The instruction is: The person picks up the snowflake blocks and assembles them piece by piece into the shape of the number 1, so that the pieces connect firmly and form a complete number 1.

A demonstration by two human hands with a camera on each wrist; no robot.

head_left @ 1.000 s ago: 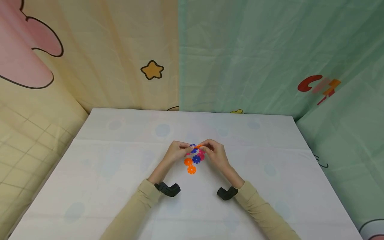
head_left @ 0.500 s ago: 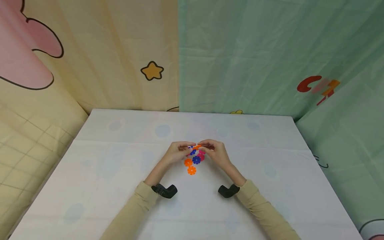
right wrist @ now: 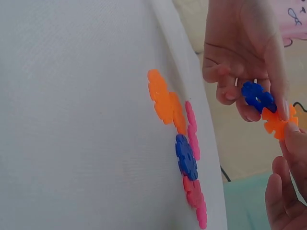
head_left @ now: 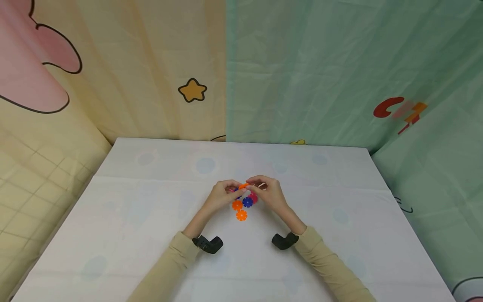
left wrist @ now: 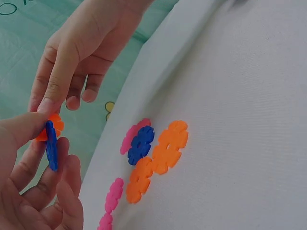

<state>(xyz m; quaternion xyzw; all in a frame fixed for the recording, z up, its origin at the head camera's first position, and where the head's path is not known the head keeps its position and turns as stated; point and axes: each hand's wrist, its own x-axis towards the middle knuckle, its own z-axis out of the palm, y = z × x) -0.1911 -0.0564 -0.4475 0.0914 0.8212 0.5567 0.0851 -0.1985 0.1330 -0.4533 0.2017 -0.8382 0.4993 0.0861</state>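
My left hand and right hand meet above the table in the head view. Between them are two toothed plastic snowflake discs, one blue and one orange, set at an angle and touching at their edges. My left thumb presses on the orange disc, with the blue one against my left fingers. The right thumb and fingertips pinch the orange disc's other side. Whether the slots are fully locked is hidden by the fingers. Below lie loose discs: orange, blue and pink.
A white cloth with pale dots covers the table. Printed curtains hang behind its far edge. Each wrist wears a black camera mount. In the left wrist view, pink discs lie nearest the left hand.
The orange disc has shifted left and turned, and my left thumb now lies over it. My right hand has moved slightly left with it. The loose discs stay in place.
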